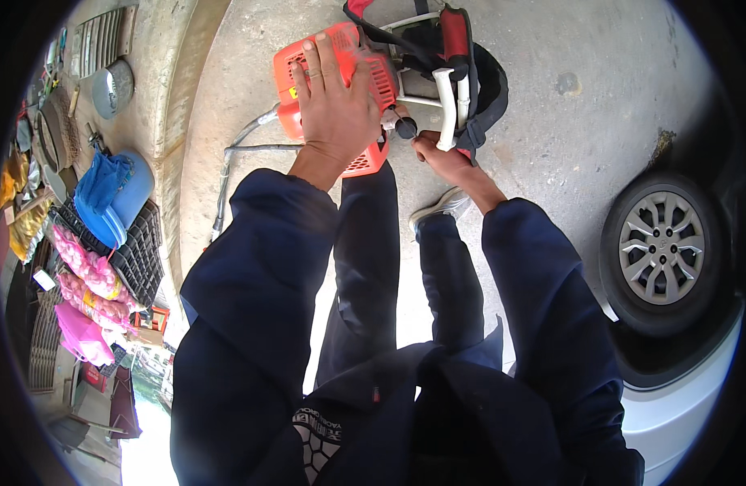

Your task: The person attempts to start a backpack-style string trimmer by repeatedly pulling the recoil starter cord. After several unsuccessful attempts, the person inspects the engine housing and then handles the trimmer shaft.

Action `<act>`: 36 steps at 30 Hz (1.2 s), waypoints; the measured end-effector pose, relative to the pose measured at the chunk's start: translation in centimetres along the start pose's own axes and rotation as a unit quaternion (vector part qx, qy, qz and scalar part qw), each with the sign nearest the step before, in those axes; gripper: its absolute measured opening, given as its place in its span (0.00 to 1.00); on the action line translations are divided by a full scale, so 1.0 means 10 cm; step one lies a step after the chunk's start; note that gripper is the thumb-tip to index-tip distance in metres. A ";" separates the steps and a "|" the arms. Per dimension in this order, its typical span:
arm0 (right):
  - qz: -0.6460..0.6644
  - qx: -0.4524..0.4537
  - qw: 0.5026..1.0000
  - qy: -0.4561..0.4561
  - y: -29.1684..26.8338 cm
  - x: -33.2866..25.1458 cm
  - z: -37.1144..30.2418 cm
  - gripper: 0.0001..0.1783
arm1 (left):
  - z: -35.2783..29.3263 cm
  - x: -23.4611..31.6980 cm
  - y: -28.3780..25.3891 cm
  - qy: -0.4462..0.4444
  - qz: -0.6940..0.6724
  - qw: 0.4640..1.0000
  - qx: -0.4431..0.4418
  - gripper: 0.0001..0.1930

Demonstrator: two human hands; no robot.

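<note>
A small engine with an orange-red plastic housing (290, 69) sits on a pale tubular backpack frame (446, 105) with black padded straps (492, 89). My left hand (339, 113) lies spread on top of the housing, fingers stretched away from me. At the engine's near right side, my right hand (450, 159) is closed, thumb and fingers pinched beside a round black knob-like part (405, 127). What the pinch holds, if anything, is too small to make out. A grey cable (242, 138) loops out from the housing's left side.
A car wheel (662, 247) stands close on my right. My shoe (442, 204) rests on the concrete floor (551, 49) near the frame. Beyond a raised concrete edge on the left are a blue bucket (136, 190), a black crate (150, 251) and pink bags (89, 267).
</note>
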State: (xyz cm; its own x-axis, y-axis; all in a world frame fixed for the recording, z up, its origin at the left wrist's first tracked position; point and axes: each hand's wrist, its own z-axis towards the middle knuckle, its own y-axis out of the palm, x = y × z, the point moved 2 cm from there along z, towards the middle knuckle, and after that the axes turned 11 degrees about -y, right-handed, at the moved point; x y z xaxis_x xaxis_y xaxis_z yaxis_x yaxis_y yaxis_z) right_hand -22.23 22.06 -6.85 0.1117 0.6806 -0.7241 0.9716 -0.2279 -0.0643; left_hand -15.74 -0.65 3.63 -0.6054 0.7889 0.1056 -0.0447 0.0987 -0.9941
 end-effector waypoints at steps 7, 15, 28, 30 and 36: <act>-0.147 -0.162 0.976 0.005 -0.62 -0.34 0.43 0.12 | 0.10 -0.05 0.00 -0.003 0.001 1.000 0.009 0.24; -0.229 -0.040 0.950 -0.207 -0.89 -0.86 0.89 0.13 | 0.32 -0.16 0.05 -0.017 0.008 0.999 0.028 0.24; 0.335 0.109 0.935 0.031 -0.12 -0.73 0.53 0.17 | 0.32 -0.10 0.03 -0.043 0.037 0.998 -0.021 0.24; 0.308 0.114 0.944 0.028 -0.08 -0.80 0.60 0.17 | 0.31 -0.10 0.00 -0.037 0.033 0.999 -0.011 0.26; 0.085 0.050 0.995 -0.019 -0.28 -1.73 -1.97 0.10 | 0.29 -0.05 0.00 -0.036 0.041 0.998 -0.014 0.26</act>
State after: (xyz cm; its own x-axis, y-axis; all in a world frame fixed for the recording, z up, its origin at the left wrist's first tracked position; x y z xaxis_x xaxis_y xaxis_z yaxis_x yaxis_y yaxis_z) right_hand -22.75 24.62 19.34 0.2638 0.6002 -0.7551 0.9130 -0.4079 -0.0053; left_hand -17.73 -2.79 3.46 -0.6618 0.7494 0.0206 0.0289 0.0529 -0.9982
